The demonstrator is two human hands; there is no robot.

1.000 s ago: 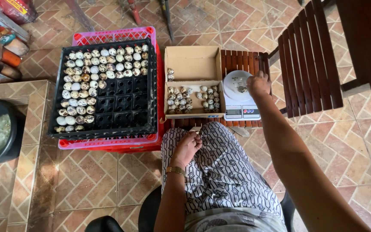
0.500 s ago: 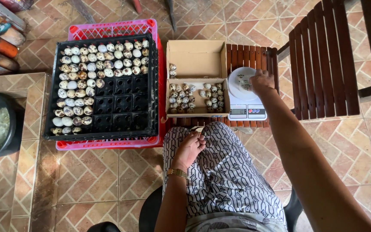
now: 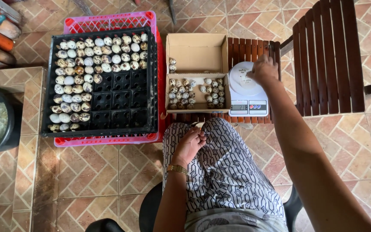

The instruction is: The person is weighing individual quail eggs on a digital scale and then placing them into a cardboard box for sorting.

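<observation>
Right hand rests over the white kitchen scale on the slatted stool, fingers curled; whether they grasp anything cannot be told. Left hand lies loosely closed on the lap, beside the cardboard box of speckled eggs

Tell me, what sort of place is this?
Probably a home yard or patio used for sorting small speckled eggs: a brick-patterned tile floor, a black egg tray on a pink crate, a cardboard box of eggs, and a digital kitchen scale under the right hand.
</observation>
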